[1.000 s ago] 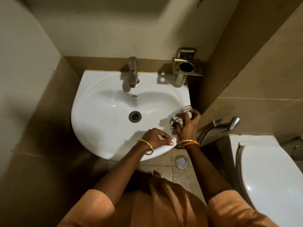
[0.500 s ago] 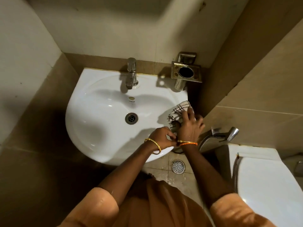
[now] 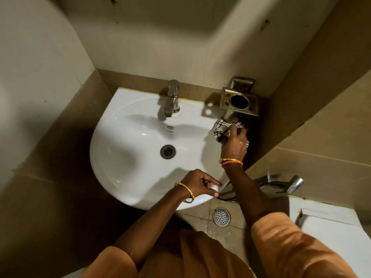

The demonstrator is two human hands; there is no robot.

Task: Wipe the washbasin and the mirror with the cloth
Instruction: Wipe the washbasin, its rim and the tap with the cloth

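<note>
Checked cloth (image 3: pixel 220 127) is bunched under the right hand (image 3: pixel 234 143) and pressed onto the far right rim of the washbasin (image 3: pixel 128 177), just below the metal holder (image 3: pixel 239 101) fixed to the wall. Fingers are curled over the wad, so it is gripped, not released. The left hand (image 3: pixel 198 186) is braced on the near rim, fingers half folded, index and thumb touching the porcelain; nothing is seen in it.

Judged stage: rim wipe in progress at the back right corner. Bowl interior, tap (image 3: pixel 172 99) and mirror are not yet seen to be done. No mirror is in view.

Risks, as judged:
- Holder could be knocked by the knuckles if the stroke is carried further back, as the cloth edge sits right under it. A tumbler or similar hangs below the holder but is blurred; it cannot be told whether the cloth touches it.
- Cloth could be dropped off the right edge into the dark gap beside the wall, since part of it already overhangs the rim there.
- Skin looks wet and the rim is glossy, so slip of the bracing hand is possible if weight is leaned on it.
- Floor near the floor drain (image 3: pixel 221 216) looks wet; footing could be lost on a reach towards the mirror.
- Corner behind the tap may be skipped, as access is tight.
</note>
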